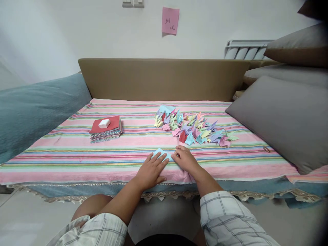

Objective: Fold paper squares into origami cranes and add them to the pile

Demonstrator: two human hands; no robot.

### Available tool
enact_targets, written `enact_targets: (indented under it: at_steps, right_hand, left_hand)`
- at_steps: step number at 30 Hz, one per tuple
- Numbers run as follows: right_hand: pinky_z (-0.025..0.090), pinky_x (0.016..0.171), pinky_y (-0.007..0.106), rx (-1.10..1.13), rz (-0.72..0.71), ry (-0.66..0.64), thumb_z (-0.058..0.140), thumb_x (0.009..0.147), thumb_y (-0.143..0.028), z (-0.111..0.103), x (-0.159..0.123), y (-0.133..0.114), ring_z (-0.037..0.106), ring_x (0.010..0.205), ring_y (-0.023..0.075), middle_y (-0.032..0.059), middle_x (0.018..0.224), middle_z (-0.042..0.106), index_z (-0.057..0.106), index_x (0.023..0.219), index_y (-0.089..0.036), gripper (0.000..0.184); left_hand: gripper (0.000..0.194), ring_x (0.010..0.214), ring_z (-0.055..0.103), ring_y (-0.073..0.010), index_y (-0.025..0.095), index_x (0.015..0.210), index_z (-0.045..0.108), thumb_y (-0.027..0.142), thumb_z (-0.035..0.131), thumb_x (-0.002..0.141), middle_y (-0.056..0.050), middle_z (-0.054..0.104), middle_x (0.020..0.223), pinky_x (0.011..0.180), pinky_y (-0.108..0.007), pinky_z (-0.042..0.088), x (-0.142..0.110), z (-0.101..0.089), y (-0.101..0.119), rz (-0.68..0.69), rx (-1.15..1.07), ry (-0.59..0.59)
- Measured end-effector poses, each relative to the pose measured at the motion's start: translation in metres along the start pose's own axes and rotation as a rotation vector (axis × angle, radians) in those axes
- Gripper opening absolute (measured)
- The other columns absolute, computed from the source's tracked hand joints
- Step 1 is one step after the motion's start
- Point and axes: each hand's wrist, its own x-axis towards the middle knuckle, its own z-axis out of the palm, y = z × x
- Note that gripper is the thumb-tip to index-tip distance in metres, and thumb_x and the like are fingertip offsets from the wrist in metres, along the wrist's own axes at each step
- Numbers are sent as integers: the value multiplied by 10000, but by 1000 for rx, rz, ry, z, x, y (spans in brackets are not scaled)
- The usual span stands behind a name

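A light blue sheet of folding paper (160,151), folded to a pointed shape, lies on the striped cloth before me. My left hand (152,170) rests flat on it with the fingers stretched out, covering much of it. At the paper's right corner my right hand (185,158) is closed, thumb and fingertips pinching its edge. Beyond my hands spreads a heap of folded paper cranes (189,128) in many colours. A light blue piece of paper (167,109) lies at the heap's back left.
Left of the heap stands a stack of square paper (107,134), red on top, with a small white box (104,123) on it. Grey cushions (284,112) pile up on the right. A blue-green armrest (41,109) bounds the left; a brown backrest (164,78) rises behind.
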Motion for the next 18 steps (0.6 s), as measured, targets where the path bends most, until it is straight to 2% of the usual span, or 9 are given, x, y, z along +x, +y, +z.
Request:
enact_targets:
  at_steps: [5, 8, 13, 18]
  right_hand:
    - [340, 971, 351, 22, -1, 6, 582, 777, -293, -2, -1, 2, 471, 1121, 217, 107, 1145, 529, 644, 754, -177, 133]
    - [363, 955, 353, 71, -53, -33, 608, 738, -238, -7, -1, 6, 476, 1123, 215, 96, 1182, 511, 655, 809, -190, 98]
    - [357, 961, 354, 28, -172, -71, 539, 697, -77, -13, 0, 11, 462, 1143, 210, 86, 1216, 500, 660, 852, -198, 231]
    - [347, 957, 383, -98, -125, -43, 505, 672, -46, -14, 1, 16, 436, 1158, 223, 60, 1186, 527, 659, 816, -216, 271]
  left_hand:
    - [758, 1353, 222, -282, 224, 1401, 271, 521, 568, 771, -82, 282, 1476, 1092, -485, 160, 0, 0, 1, -1, -1, 2]
    - [765, 1353, 223, -285, 222, 1403, 269, 505, 581, 765, -92, 286, 1473, 1090, -488, 161, 0, 0, 1, -1, -6, 9]
    - [750, 1356, 217, -285, 230, 1402, 271, 489, 581, 769, -89, 275, 1478, 1088, -486, 161, -1, -1, 0, -4, -11, 12]
    - [749, 1355, 224, -282, 235, 1399, 280, 485, 587, 763, -97, 287, 1471, 1088, -482, 162, -2, -2, -1, 2, -8, 10]
